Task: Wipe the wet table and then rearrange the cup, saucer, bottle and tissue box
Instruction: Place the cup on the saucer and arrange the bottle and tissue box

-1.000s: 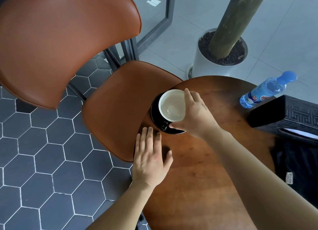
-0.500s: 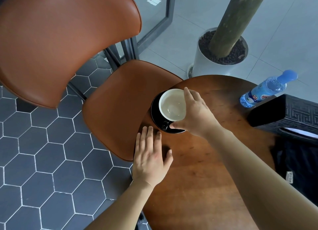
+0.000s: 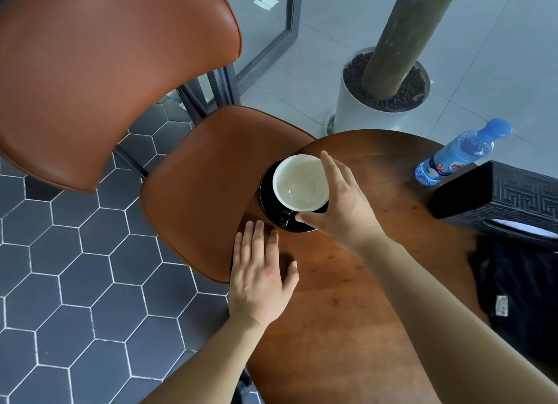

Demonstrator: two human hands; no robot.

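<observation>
A cup (image 3: pixel 297 186), white inside and black outside, stands on a black saucer (image 3: pixel 273 215) at the left edge of the round wooden table (image 3: pixel 347 298). My right hand (image 3: pixel 341 210) grips the cup's right side, index finger along the rim and thumb at the near rim. My left hand (image 3: pixel 261 273) lies flat, fingers straight, on the table's left edge just in front of the saucer. A clear bottle (image 3: pixel 459 153) with a blue cap stands at the far right. The black patterned tissue box (image 3: pixel 507 201) lies beside the bottle.
A dark cloth (image 3: pixel 519 289) lies on the table at the right, below the tissue box. A brown leather chair (image 3: pixel 205 186) is pushed against the table's left side. A white planter (image 3: pixel 371 110) with a trunk stands beyond the table. Hexagon floor tiles fill the left.
</observation>
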